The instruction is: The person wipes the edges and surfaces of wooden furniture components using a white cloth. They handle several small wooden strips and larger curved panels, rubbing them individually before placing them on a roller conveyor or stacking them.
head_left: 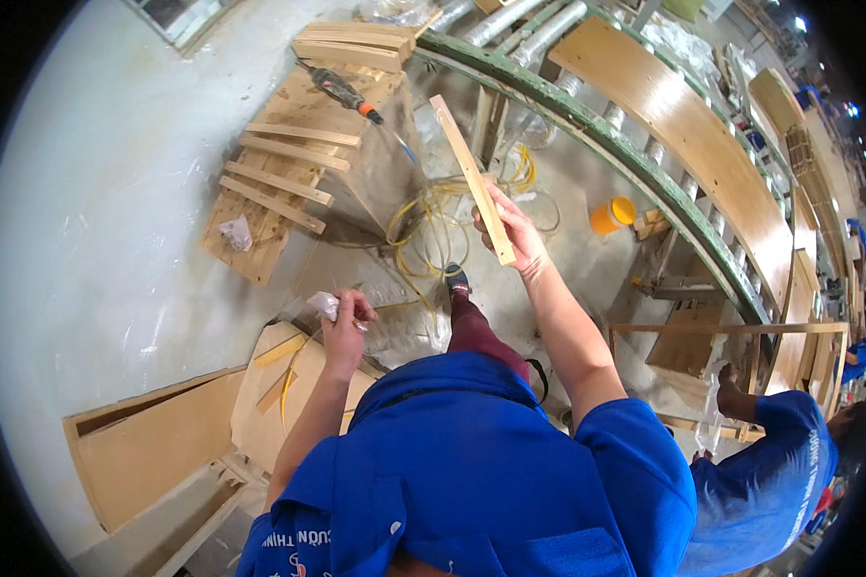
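Note:
My right hand [515,229] is closed round the lower part of a narrow wooden strip [471,173], which points up and away to the left. A small hole shows near the strip's lower end. In my left hand [347,322] is a small clear plastic bag [324,305], pinched in curled fingers; its contents are too small to make out. Ahead and to the left, several similar wooden strips [281,183] lie spaced across a wooden work surface [250,226]. A cordless-looking power screwdriver [342,91] rests there beyond them, beside a stack of strips [351,46].
Another small plastic bag [235,233] lies on the work surface. Yellow hoses [431,216] coil on the floor ahead. A green-framed roller conveyor [587,115] curves along the right, carrying wooden panels [683,115]. An orange bucket [613,214] stands beside it. A co-worker in blue [765,481] is at the lower right.

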The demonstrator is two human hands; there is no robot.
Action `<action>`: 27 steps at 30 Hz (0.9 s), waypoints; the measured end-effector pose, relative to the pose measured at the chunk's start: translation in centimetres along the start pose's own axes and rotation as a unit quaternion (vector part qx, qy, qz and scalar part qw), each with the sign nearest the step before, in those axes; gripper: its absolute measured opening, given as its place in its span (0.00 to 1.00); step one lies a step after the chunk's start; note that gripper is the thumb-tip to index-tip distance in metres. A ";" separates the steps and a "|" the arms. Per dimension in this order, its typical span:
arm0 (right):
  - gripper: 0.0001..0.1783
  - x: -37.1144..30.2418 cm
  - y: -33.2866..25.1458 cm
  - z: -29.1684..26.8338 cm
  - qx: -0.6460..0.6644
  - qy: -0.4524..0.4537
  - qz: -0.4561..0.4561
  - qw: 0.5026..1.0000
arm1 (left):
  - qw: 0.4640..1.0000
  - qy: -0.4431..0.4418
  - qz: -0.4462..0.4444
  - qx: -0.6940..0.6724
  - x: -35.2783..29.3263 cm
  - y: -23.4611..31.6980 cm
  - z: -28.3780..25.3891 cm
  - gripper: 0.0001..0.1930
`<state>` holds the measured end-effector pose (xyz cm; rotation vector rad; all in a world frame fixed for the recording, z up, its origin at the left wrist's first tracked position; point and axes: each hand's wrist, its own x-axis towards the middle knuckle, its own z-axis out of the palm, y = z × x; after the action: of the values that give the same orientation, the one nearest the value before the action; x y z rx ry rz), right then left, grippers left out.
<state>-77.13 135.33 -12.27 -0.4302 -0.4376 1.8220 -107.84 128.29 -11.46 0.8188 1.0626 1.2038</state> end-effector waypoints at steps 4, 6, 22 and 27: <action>0.35 -0.1 0.9 2.0 -0.013 -0.012 0.001 1.000 | 1.000 -0.011 0.002 0.019 -2.3 1.0 -0.8 0.12; 0.33 0.9 1.4 1.2 -0.041 0.013 -0.004 0.999 | 1.000 0.018 -0.003 0.025 -3.0 0.3 -2.4 0.12; 0.33 27.2 0.6 -11.8 -0.273 0.217 0.020 0.937 | 0.911 0.403 -0.073 -0.047 -7.1 0.9 -10.8 0.08; 0.34 33.0 3.1 -15.7 -0.313 0.248 0.071 0.914 | 0.893 0.440 -0.080 -0.043 -4.4 1.2 -10.7 0.09</action>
<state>-81.02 167.38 -29.70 -1.3616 -0.6379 1.5955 -118.51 123.80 -12.88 0.0591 1.7444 1.4990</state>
